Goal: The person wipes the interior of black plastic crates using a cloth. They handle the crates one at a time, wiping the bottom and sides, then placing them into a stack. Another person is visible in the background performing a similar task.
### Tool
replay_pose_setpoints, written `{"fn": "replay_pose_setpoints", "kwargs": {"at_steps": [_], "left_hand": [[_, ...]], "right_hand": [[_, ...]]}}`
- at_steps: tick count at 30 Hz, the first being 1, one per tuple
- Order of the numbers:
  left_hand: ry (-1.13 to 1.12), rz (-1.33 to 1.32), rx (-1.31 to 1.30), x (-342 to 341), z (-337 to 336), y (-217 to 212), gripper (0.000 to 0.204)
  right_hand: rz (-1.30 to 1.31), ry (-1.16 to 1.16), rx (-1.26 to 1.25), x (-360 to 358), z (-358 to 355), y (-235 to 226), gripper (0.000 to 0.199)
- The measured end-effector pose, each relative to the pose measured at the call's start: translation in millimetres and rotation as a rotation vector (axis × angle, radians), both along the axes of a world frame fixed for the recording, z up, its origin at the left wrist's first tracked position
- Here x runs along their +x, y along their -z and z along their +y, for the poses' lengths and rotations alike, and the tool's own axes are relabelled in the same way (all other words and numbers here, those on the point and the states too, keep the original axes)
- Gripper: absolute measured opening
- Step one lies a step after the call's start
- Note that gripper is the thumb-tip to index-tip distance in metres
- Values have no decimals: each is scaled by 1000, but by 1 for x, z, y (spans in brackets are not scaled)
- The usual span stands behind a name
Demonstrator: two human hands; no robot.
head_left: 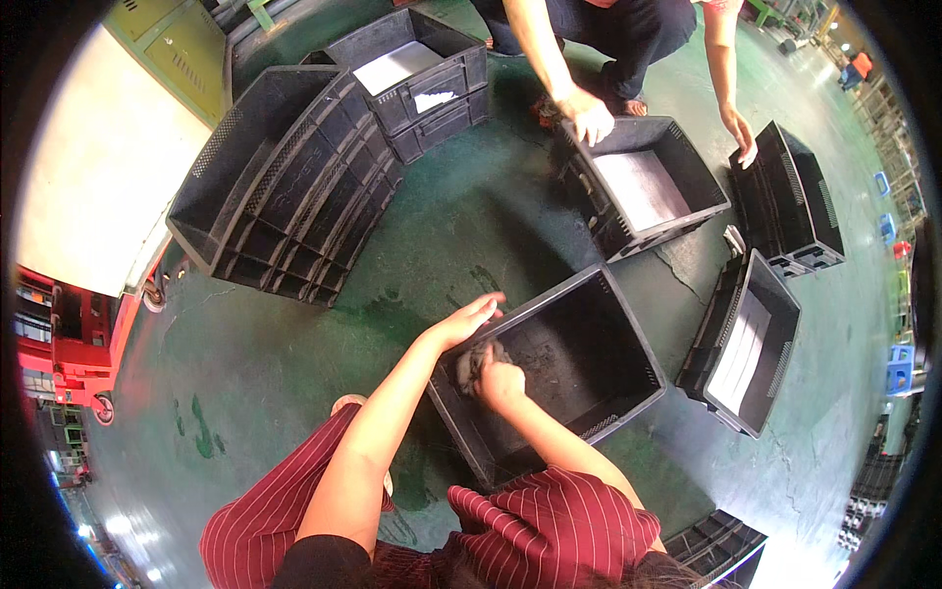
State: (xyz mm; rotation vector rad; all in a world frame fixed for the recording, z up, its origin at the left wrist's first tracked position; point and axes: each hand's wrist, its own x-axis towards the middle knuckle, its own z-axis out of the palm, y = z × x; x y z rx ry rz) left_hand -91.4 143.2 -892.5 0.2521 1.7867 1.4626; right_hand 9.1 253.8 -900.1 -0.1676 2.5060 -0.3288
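Observation:
A black plastic crate point(633, 404) sits in front of me, its open top toward me. Inside it, my right hand point(500, 383) is closed on a crumpled grey cloth point(471, 369), pressed near the crate's left wall and slightly blurred. My left hand point(469, 324) is at the crate's upper left rim, fingers stretched out and apart; whether it touches the rim is hard to tell. Opposite me a person crouches, one hand point(589, 116) at the rim of another black crate point(677, 228) with a white sheet inside. Their other hand point(741, 137) reaches to a tipped crate point(785, 201).
Nested black crates point(285, 196) lean at the left, beside a stack of two crates point(432, 118). On the right a tilted crate point(780, 363) holds white sheets. Another crate point(721, 550) is by my right side. A red wheeled cart point(74, 339) stands far left on the green floor.

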Motion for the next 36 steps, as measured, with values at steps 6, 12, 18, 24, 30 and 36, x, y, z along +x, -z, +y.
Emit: {"fn": "replay_pose_setpoints", "kwargs": {"at_steps": [6, 12, 18, 24, 30, 36], "left_hand": [[-450, 320, 75, 4, -4, -2, 60], [-721, 318, 171, 2, -3, -9, 43], [-725, 295, 268, 8, -11, -14, 28], [-1140, 463, 222, 49, -54, -58, 27], [-889, 261, 16, 88, -80, -44, 48], [-771, 398, -59, 63, -2, -35, 32]], "right_hand": [[159, 35, -234, 12, 14, -13, 61], [536, -347, -459, 15, 8, -9, 42], [601, -523, -237, 24, -1, 18, 34], [526, -357, -56, -15, 66, 11, 35], [566, -55, -116, -36, 89, 9, 40], [557, -23, -147, -37, 98, 1, 39]]}}
